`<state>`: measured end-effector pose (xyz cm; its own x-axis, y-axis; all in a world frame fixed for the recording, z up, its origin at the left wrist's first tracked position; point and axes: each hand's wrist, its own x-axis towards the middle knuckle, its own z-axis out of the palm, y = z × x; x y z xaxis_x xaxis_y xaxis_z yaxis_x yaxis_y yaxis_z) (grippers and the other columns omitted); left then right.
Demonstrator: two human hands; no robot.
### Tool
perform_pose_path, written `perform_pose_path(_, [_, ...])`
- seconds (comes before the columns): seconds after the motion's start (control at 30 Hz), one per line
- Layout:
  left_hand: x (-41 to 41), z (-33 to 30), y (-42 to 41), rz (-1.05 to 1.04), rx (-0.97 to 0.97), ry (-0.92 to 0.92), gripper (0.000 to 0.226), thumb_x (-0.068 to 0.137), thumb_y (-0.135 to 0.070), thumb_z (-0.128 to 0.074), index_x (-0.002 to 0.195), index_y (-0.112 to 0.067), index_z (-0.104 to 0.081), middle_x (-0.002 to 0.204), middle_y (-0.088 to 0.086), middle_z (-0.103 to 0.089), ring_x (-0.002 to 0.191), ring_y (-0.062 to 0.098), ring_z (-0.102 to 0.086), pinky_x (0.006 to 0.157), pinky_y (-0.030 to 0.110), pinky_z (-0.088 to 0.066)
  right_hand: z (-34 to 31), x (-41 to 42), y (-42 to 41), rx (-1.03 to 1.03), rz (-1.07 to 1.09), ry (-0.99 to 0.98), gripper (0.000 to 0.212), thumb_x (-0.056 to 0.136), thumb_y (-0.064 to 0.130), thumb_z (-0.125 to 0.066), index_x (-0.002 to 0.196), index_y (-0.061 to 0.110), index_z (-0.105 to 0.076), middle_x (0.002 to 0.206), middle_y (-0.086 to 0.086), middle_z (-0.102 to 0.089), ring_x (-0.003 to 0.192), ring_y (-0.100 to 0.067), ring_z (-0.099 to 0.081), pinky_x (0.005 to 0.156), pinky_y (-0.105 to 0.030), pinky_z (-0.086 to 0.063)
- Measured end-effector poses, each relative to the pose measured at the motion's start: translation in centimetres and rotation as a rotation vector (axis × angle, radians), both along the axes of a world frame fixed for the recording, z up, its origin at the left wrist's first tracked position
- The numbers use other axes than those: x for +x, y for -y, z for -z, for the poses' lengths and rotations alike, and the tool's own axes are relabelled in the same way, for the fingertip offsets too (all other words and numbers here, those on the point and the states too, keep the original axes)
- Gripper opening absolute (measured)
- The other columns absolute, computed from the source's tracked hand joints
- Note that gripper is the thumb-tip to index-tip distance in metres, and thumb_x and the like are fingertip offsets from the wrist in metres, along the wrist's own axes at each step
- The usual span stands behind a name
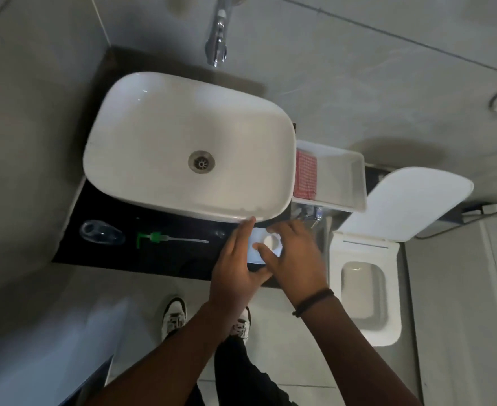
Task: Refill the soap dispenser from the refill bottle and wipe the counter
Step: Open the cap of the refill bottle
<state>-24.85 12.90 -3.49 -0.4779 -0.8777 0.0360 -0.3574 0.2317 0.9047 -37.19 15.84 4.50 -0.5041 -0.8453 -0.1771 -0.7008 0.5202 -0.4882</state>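
- One white basin sits on the black table, its single drain near the middle; one chrome tap hangs over its far rim.
- One white toilet stands to the right of the table, lid raised.
- One white tray lies just right of the basin, with one red checked cloth at its left end.
- Two hands meet at the table's right front corner over one white refill bottle, seen from above, its round mouth showing.
- The left hand lies against the bottle's left side, fingers straight and pressed together, tips touching the basin's rim.
- The right hand wraps the bottle's right side, thumb across its top beside the mouth, the other fingers curled; one dark band circles that wrist.
- One green pump head with its clear tube lies flat on the table, left of the hands.
- One clear soap dispenser lies further left, near the table's left end.
- Two white shoes stand on the floor below.
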Motion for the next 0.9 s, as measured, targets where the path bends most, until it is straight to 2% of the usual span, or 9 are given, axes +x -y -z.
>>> perform_pose_path(0.07, [-0.9, 0.1, -0.8, -0.016, 0.059, -0.024, 0.088, 0.087, -0.051, -0.077, 0.163, -0.026, -0.041, 0.157, -0.009, -0.052, 0.145, 0.004, -0.05, 0.11, 0.011, -0.046, 0.5, -0.1, 0.1, 0.002, -0.013, -0.006, 0.029, 0.086, 0.026, -0.082, 0.11, 0.013, -0.072, 0.106, -0.003, -0.066, 0.085, -0.015, -0.056, 0.066, -0.001, -0.029])
perform_pose_path(0.17, [-1.8, 0.0, -1.9, -0.097, 0.152, -0.063, 0.084, 0.089, -0.058, -0.069, 0.162, -0.04, -0.033, 0.152, -0.015, -0.053, 0.14, -0.006, -0.045, 0.105, -0.003, -0.038, 1.0, 0.0, -0.1, -0.005, 0.0, -0.035, 0.026, 0.089, 0.024, -0.079, 0.112, 0.013, -0.073, 0.108, -0.005, -0.068, 0.085, -0.015, -0.055, 0.07, -0.014, -0.035])
perform_pose_path(0.33, [-2.2, 0.6, -2.5, -0.126, 0.154, -0.051, 0.084, 0.09, -0.035, -0.085, 0.161, -0.034, -0.041, 0.149, -0.003, -0.066, 0.132, -0.001, -0.06, 0.106, 0.006, -0.046, 0.8, -1.0, -0.9, -0.021, -0.175, -0.011, 0.027, 0.093, 0.017, -0.075, 0.119, 0.013, -0.076, 0.115, -0.008, -0.073, 0.106, -0.027, -0.067, 0.088, -0.024, -0.043])
perform_pose_path(0.5, [-2.3, 1.3, -2.5, -0.162, 0.178, -0.058, 0.091, 0.081, -0.049, -0.088, 0.16, -0.037, -0.046, 0.148, -0.017, -0.063, 0.135, -0.004, -0.059, 0.106, 0.011, -0.049, -0.8, -3.8, -1.5, -0.039, -0.385, 0.1, 0.05, 0.088, 0.01, -0.076, 0.137, 0.012, -0.065, 0.138, -0.011, -0.061, 0.128, -0.023, -0.055, 0.111, -0.013, -0.033])
perform_pose_path(0.57, [-2.2, 1.8, -2.4, -0.167, 0.172, -0.034, 0.096, 0.077, -0.041, -0.095, 0.158, -0.045, -0.044, 0.148, -0.019, -0.062, 0.136, -0.003, -0.058, 0.106, 0.01, -0.049, -1.1, -4.7, -1.8, -0.056, -0.357, 0.095, 0.05, 0.089, 0.023, -0.077, 0.136, 0.015, -0.063, 0.13, -0.007, -0.06, 0.118, -0.018, -0.058, 0.106, -0.024, -0.045])
perform_pose_path(0.67, [-2.1, 1.9, -2.6, -0.158, 0.178, -0.032, 0.096, 0.078, -0.04, -0.096, 0.158, -0.045, -0.044, 0.147, -0.018, -0.063, 0.136, 0.0, -0.06, 0.106, 0.015, -0.052, -1.4, -4.6, -1.3, 0.028, -0.362, -0.004, 0.036, 0.094, 0.042, -0.071, 0.121, 0.019, -0.067, 0.105, -0.001, -0.068, 0.089, -0.016, -0.062, 0.08, -0.031, -0.054])
perform_pose_path(0.77, [-2.2, 1.7, -2.7, -0.175, 0.172, -0.047, 0.082, 0.088, -0.062, -0.079, 0.159, -0.042, -0.044, 0.149, -0.021, -0.061, 0.136, -0.003, -0.058, 0.107, 0.016, -0.052, -1.1, -3.8, -0.8, 0.101, -0.446, -0.058, 0.033, 0.095, 0.03, -0.066, 0.124, 0.015, -0.066, 0.114, -0.007, -0.067, 0.101, -0.027, -0.063, 0.084, -0.034, -0.052])
perform_pose_path(0.83, [-2.2, 1.3, -2.5, -0.179, 0.204, -0.036, 0.079, 0.088, -0.067, -0.074, 0.158, -0.047, -0.044, 0.146, -0.026, -0.061, 0.133, -0.006, -0.058, 0.105, 0.019, -0.054, -1.1, -3.5, -1.1, 0.078, -0.536, -0.056, 0.045, 0.089, 0.015, -0.065, 0.134, 0.015, -0.064, 0.126, -0.011, -0.062, 0.11, -0.031, -0.059, 0.093, -0.037, -0.051])
perform_pose_path(0.9, [-2.1, 1.0, -2.4, -0.182, 0.223, -0.036, 0.082, 0.086, -0.083, -0.065, 0.157, -0.046, -0.045, 0.142, -0.025, -0.063, 0.131, -0.005, -0.06, 0.104, 0.016, -0.054, -1.0, -3.6, -1.5, 0.034, -0.496, -0.051, 0.05, 0.088, 0.02, -0.064, 0.138, 0.015, -0.06, 0.127, -0.011, -0.06, 0.111, -0.03, -0.059, 0.095, -0.037, -0.052])
